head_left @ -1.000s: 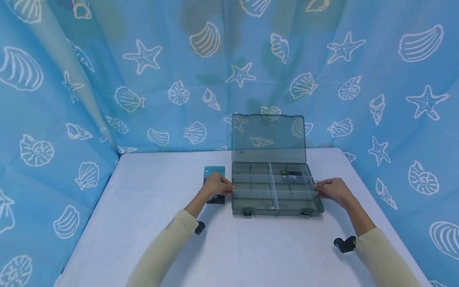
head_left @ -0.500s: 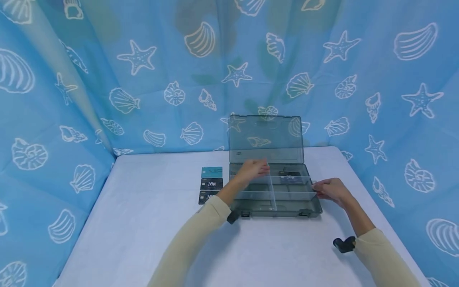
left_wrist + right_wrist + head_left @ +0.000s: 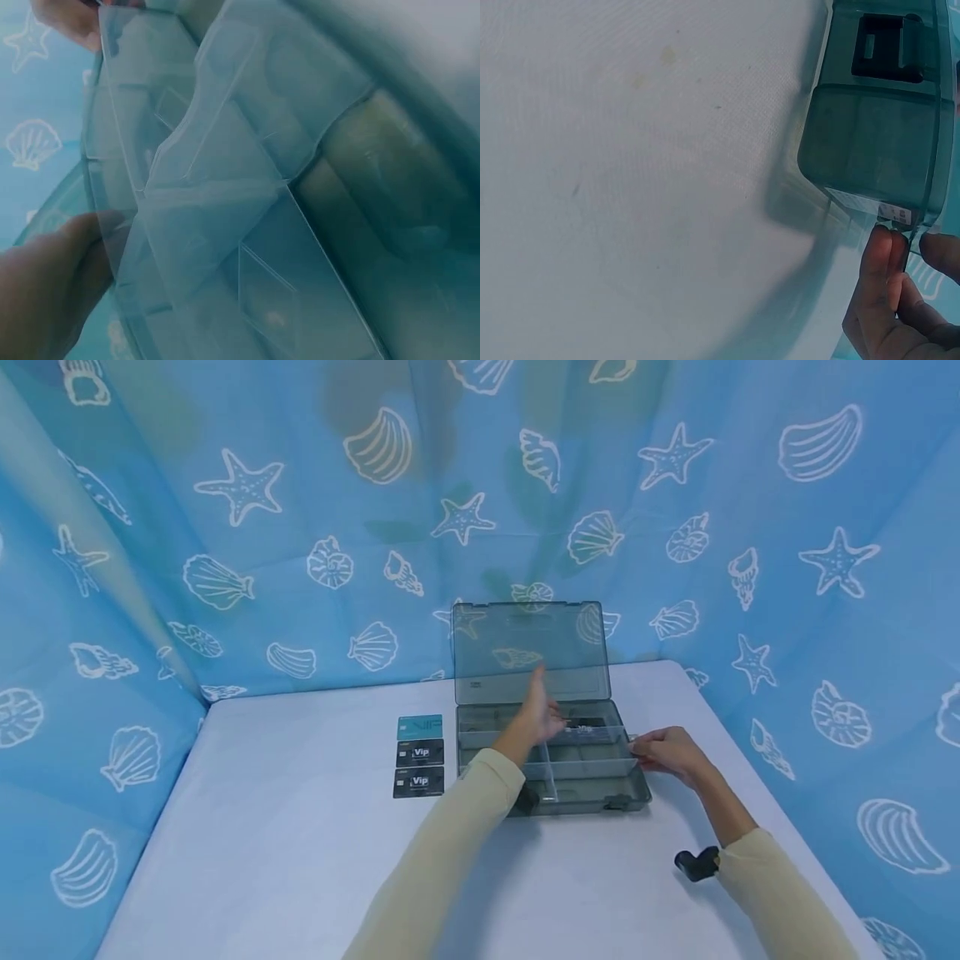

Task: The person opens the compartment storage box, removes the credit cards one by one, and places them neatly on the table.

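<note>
A translucent grey-green divider box (image 3: 592,791) stands with its lid (image 3: 525,652) raised. In its back right compartment lies a black "Vip" card (image 3: 596,729). My left hand (image 3: 534,714) is over the box, thumb spread upward and fingers toward that card; it seems to hold nothing. The left wrist view shows that hand (image 3: 60,262) beside the clear dividers (image 3: 217,202), its fingertips partly behind them. My right hand (image 3: 671,752) is at the box's right side; in the right wrist view its fingers and thumb pinch a thin dark flat piece (image 3: 907,261), seen edge-on.
Left of the box a teal card (image 3: 419,727) and two black "Vip" cards (image 3: 420,753) lie in a column on the white table (image 3: 285,827). A blue shell-patterned curtain (image 3: 285,560) hangs behind. Black wrist cameras (image 3: 697,864) stick out below the sleeves.
My left hand has moved from beside the cards rightward over the box, uncovering the cards in the column. The right hand stays at the box's right side. The head view has shifted slightly.
</note>
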